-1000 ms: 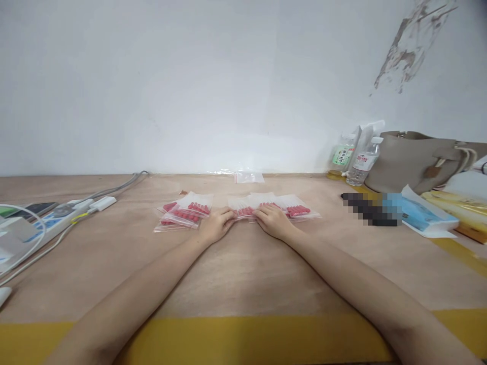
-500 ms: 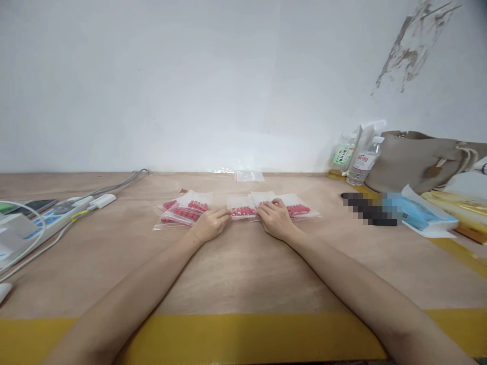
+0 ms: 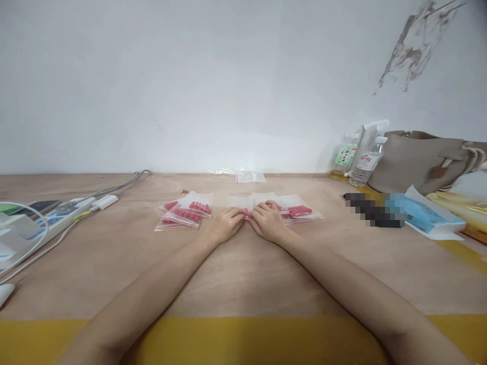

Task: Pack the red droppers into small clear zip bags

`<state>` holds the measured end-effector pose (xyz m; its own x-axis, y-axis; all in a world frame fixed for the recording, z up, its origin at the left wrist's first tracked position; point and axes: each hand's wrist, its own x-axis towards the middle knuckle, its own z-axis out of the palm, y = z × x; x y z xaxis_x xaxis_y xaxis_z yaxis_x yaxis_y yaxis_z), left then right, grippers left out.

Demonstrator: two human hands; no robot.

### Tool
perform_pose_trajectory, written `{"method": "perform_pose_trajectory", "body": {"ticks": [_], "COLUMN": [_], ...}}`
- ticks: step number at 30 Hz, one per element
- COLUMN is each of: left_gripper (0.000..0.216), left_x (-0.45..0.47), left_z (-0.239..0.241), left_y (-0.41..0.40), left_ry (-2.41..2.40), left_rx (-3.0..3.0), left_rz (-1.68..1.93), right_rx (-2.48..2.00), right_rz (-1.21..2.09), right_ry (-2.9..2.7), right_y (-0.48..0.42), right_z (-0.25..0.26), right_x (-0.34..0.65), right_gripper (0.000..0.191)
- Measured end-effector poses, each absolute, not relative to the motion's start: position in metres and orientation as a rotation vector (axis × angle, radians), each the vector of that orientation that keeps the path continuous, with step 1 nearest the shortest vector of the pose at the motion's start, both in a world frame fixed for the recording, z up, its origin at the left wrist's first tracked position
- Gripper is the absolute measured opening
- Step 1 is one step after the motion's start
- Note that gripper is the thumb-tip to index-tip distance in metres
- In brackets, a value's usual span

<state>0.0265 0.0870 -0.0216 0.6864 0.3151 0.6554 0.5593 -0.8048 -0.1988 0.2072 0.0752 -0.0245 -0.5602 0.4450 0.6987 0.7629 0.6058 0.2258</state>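
Both hands meet at a clear zip bag (image 3: 236,202) of small red pieces in the middle of the table. My left hand (image 3: 227,223) has its fingers closed on the bag's near edge. My right hand (image 3: 267,220) pinches the same edge close beside it, so most of the red pieces are hidden. To the right lies another bag with red pieces (image 3: 300,209), partly under a further bag's edge or overlapping it; I cannot tell which. Left of my hands is a loose pile of similar bags (image 3: 182,212), overlapping one another.
An empty-looking zip bag (image 3: 250,177) lies by the wall. At left are a power strip (image 3: 49,220) and cables. On the right stand two bottles (image 3: 367,161) and a grey handbag (image 3: 413,162), with a blue packet (image 3: 429,215) and a blurred dark object (image 3: 375,213) in front.
My left hand has moved right and my right hand slightly left, closing the gap between them. The red pieces in the middle bag are now mostly covered by fingers.
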Motion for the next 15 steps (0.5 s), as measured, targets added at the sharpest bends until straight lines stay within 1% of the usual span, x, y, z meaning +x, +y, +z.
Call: {"method": "perform_pose_trajectory", "body": {"ticks": [15], "left_gripper": [0.020], "left_x": [0.0269], "left_z": [-0.0145], "left_y": [0.0867], "left_ry": [-0.546], "left_rx": [-2.456], "left_rz": [-0.762], "right_rx": [-0.848], "right_rz": [-0.758], "right_ry": [-2.233], "right_y": [0.0766], "right_z": [-0.0263], "right_x": [0.2086], "right_gripper": [0.022]}}
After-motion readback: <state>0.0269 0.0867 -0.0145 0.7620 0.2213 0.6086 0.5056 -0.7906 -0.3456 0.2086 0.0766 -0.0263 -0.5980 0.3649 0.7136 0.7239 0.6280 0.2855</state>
